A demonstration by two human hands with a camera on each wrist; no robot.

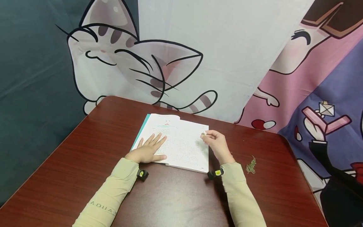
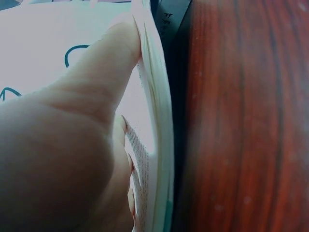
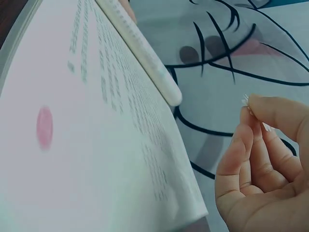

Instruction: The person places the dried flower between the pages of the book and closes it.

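An open book (image 1: 190,142) with printed pages and a teal cover edge lies on the table. My left hand (image 1: 146,153) rests on its left page, fingers spread. In the left wrist view the thumb (image 2: 108,63) lies along the page by the book's lower edge. Over the right page's outer edge, my right hand (image 1: 216,144) pinches a small whitish-green plant piece (image 1: 203,133) between thumb and fingertips. The right wrist view shows only white tips of this plant piece (image 3: 245,102); the fingers hide the rest.
A green leafy sprig (image 1: 251,165) lies on the brown table (image 1: 175,195), right of my right forearm. Behind the table's far edge hangs a cloth backdrop (image 1: 238,47) with cartoon figures. Each wrist wears a small black camera.
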